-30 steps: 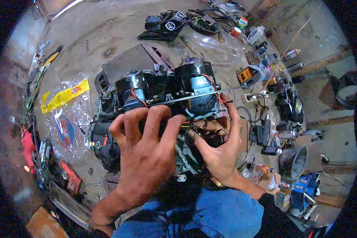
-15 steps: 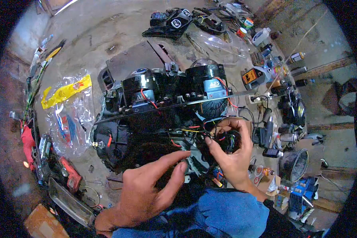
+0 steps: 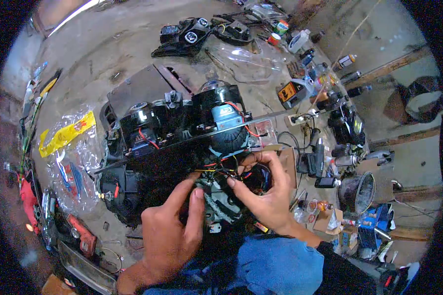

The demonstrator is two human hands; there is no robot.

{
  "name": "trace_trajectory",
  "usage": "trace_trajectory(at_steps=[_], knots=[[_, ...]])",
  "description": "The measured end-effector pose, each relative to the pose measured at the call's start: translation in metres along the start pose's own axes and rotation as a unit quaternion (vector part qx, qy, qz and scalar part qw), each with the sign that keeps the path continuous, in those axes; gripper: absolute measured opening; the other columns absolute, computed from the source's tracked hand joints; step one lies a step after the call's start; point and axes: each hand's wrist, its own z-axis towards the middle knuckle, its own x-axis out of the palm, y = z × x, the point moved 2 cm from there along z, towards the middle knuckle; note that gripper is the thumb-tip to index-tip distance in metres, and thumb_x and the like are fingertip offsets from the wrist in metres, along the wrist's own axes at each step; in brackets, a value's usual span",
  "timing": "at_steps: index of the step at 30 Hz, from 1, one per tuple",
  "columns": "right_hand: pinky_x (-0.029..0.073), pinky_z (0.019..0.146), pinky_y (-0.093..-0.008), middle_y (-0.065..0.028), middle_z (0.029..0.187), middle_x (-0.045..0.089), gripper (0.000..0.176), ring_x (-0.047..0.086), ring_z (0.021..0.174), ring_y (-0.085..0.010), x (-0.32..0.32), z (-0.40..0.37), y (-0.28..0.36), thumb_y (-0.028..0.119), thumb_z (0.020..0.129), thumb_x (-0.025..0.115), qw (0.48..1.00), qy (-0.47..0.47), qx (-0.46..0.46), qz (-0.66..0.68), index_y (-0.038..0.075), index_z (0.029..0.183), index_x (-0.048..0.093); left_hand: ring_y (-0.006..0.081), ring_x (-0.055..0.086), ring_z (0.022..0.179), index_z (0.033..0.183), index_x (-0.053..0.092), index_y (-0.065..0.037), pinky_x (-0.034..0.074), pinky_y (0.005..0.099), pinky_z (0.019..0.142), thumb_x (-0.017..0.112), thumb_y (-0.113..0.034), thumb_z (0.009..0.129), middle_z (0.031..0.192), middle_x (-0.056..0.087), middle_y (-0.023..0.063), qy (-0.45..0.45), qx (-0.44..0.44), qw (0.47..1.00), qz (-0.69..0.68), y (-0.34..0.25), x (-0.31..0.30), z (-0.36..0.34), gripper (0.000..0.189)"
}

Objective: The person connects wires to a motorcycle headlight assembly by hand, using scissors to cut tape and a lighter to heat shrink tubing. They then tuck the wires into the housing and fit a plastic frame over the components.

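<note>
A black headlight housing (image 3: 125, 189) lies in front of me. Two projector lamp units, a left one (image 3: 142, 120) and a right one (image 3: 225, 105), stand along its far side, with red wires on them. My right hand (image 3: 268, 201) pinches thin wires (image 3: 224, 171) between thumb and fingers, just nearer to me than the right lamp. Beside it, my left hand (image 3: 170, 223) has its index fingertip at the yellow end of these wires. Its thumb stays apart from that finger, and no object shows between them. Part of the wiring is hidden behind the right fingers.
Another headlight (image 3: 184, 37) lies at the far side. Bottles and a black-and-orange can (image 3: 293, 92) line the right, near a metal pot (image 3: 358, 191) and a glue gun (image 3: 314, 160). Plastic bags with a yellow strip (image 3: 69, 132) and a red tool (image 3: 81, 233) lie left.
My left hand has come up to the wires, its index finger now at them. The right hand keeps its pinch. The view has shifted, so the surroundings appear further left.
</note>
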Motion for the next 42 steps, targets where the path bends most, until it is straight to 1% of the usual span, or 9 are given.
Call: trace_trajectory(at_steps=[2, 5, 8, 14, 20, 23, 26, 29, 42], knots=[[0.053, 0.079, -0.0344, -0.0081, 0.094, 0.068, 0.038, 0.066, 0.086, -0.0202, 0.000, 0.000, 0.000, 0.007, 0.078, 0.086, 1.000, 0.001, 0.000, 0.002, 0.003, 0.107, 0.061, 0.0157, 0.062, 0.059, 0.121, 0.071, -0.001, 0.049, 0.0310, 0.058, 0.061, -0.020, 0.104, 0.075, 0.069, 0.0078, 0.002, -0.019, 0.999, -0.037, 0.007, 0.005, 0.002, 0.027], [0.053, 0.079, -0.0340, -0.0075, 0.094, 0.068, 0.037, 0.066, 0.086, -0.0195, 0.000, -0.001, -0.001, 0.006, 0.078, 0.086, 1.000, -0.001, 0.013, 0.016, 0.003, 0.105, 0.062, 0.0114, 0.058, 0.056, 0.121, 0.070, 0.002, 0.045, 0.0280, 0.053, 0.060, -0.020, 0.105, 0.068, 0.062, 0.0022, 0.030, -0.084, 0.989, -0.118, 0.008, 0.009, 0.006, 0.029], [0.053, 0.079, -0.0336, -0.0073, 0.094, 0.069, 0.035, 0.065, 0.086, -0.0190, 0.000, 0.000, -0.003, 0.007, 0.078, 0.086, 1.000, 0.005, -0.002, 0.013, 0.004, 0.104, 0.062, 0.0118, 0.058, 0.051, 0.138, 0.061, 0.000, 0.045, 0.0288, 0.048, 0.056, -0.020, 0.108, 0.063, 0.062, 0.0080, 0.088, -0.179, 0.946, -0.256, 0.011, 0.010, 0.006, 0.036], [0.052, 0.078, -0.0319, -0.0068, 0.093, 0.069, 0.028, 0.065, 0.085, -0.0178, 0.000, 0.000, -0.001, 0.007, 0.078, 0.086, 1.000, -0.002, 0.010, 0.023, 0.003, 0.100, 0.067, 0.0110, 0.050, 0.045, 0.157, 0.032, -0.002, 0.038, 0.0257, 0.043, 0.049, -0.024, 0.111, 0.062, 0.059, 0.0061, 0.204, -0.184, 0.859, -0.432, 0.008, 0.012, 0.008, 0.054], [0.052, 0.077, -0.0309, -0.0072, 0.092, 0.069, 0.023, 0.064, 0.083, -0.0178, 0.001, -0.001, 0.001, 0.006, 0.078, 0.086, 0.999, -0.012, 0.023, 0.032, 0.003, 0.094, 0.070, 0.0119, 0.052, 0.046, 0.158, 0.032, -0.005, 0.041, 0.0264, 0.045, 0.049, -0.022, 0.110, 0.063, 0.059, 0.0071, 0.248, -0.192, 0.835, -0.451, 0.006, 0.009, 0.013, 0.053], [0.052, 0.077, -0.0300, -0.0073, 0.091, 0.069, 0.023, 0.064, 0.084, -0.0170, 0.000, -0.001, -0.001, 0.006, 0.078, 0.086, 0.999, -0.005, 0.032, 0.034, 0.003, 0.095, 0.070, 0.0135, 0.058, 0.048, 0.157, 0.035, -0.004, 0.046, 0.0288, 0.047, 0.051, -0.018, 0.109, 0.066, 0.064, 0.0090, 0.184, -0.153, 0.875, -0.420, 0.011, 0.024, 0.006, 0.052], [0.049, 0.077, -0.0244, -0.0017, 0.093, 0.068, 0.025, 0.061, 0.084, -0.0080, 0.000, 0.000, -0.006, 0.004, 0.083, 0.083, 1.000, 0.012, -0.011, 0.022, 0.002, 0.101, 0.065, 0.0146, 0.064, 0.052, 0.152, 0.042, -0.001, 0.051, 0.0311, 0.050, 0.053, -0.014, 0.107, 0.067, 0.066, 0.0101, 0.150, -0.104, 0.935, -0.305, 0.015, 0.026, 0.007, 0.048], [0.049, 0.080, -0.0246, -0.0020, 0.095, 0.068, 0.025, 0.060, 0.087, -0.0082, -0.001, -0.001, -0.006, 0.004, 0.084, 0.083, 0.999, 0.022, 0.009, 0.030, 0.002, 0.101, 0.065, 0.0141, 0.067, 0.055, 0.144, 0.052, 0.001, 0.053, 0.0320, 0.052, 0.054, -0.013, 0.106, 0.065, 0.067, 0.0105, 0.103, -0.061, 0.977, -0.175, 0.015, 0.021, 0.011, 0.041], [0.051, 0.080, -0.0273, -0.0055, 0.094, 0.068, 0.024, 0.063, 0.086, -0.0122, -0.001, 0.001, -0.003, 0.003, 0.082, 0.082, 0.997, 0.010, 0.029, 0.066, 0.000, 0.100, 0.067, 0.0082, 0.061, 0.053, 0.134, 0.063, 0.004, 0.047, 0.0282, 0.049, 0.055, -0.013, 0.107, 0.063, 0.064, 0.0041, 0.107, -0.116, 0.946, -0.283, 0.021, 0.016, 0.007, 0.033]])
